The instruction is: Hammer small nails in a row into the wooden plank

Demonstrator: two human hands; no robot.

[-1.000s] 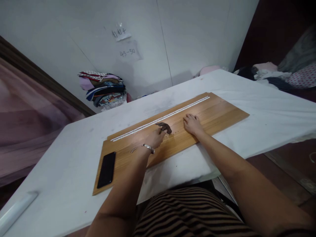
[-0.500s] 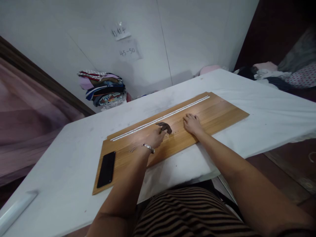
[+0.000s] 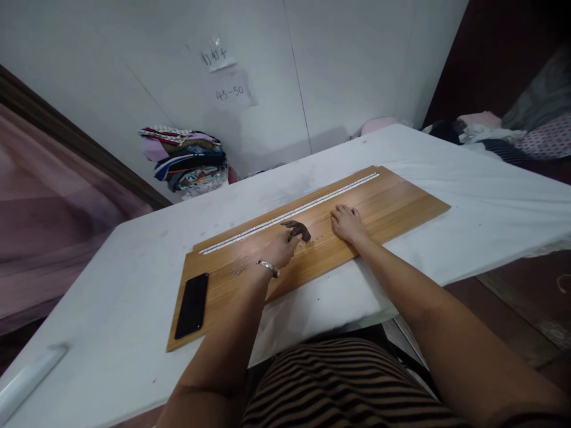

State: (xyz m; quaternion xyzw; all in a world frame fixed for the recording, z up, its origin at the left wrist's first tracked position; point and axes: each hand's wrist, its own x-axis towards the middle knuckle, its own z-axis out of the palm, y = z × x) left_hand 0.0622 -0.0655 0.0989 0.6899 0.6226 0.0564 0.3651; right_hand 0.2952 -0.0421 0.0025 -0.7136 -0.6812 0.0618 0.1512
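Note:
My left hand [image 3: 282, 249], with a bracelet at the wrist, is closed around the handle of a claw hammer [image 3: 298, 229]. The hammer's head is low over the wooden board [image 3: 392, 202], close to a row of small dark spots, nails or holes; I cannot tell which. My right hand [image 3: 347, 223] rests palm down on the board to the right of the hammer, its fingers slightly bent and apart, with nothing seen in them. A few loose nails [image 3: 239, 270] lie on the board left of my left wrist.
Two white measuring strips [image 3: 289, 214] run along the board's far side. A black phone [image 3: 191, 306] lies at its left end. The white-covered table [image 3: 120, 285] carries the board. Folded clothes [image 3: 190, 157] are piled by the wall, and a white roll [image 3: 31, 377] sits at lower left.
Almost nothing differs. The hammer and both hands stay in nearly the same place.

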